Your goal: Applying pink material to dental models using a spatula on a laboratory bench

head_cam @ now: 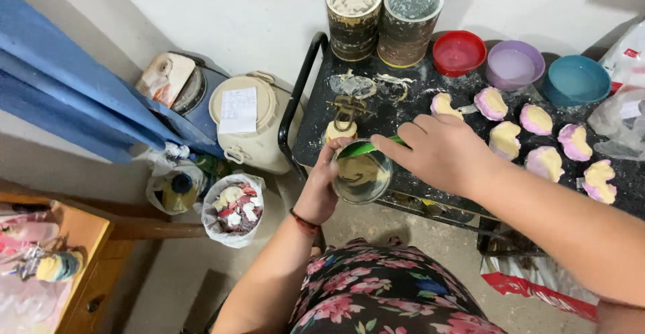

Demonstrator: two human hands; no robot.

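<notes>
We look down at our hands over the near left edge of a black desk [470, 203]. Our left hand [318, 189] wraps around a small metal cup [363, 173] of pale paste, mouth up. Our right hand [437, 153], just right of the cup, pinches a green stick [371, 147] that slants left into it. The stick's tip and our right fingertips are hidden.
</notes>
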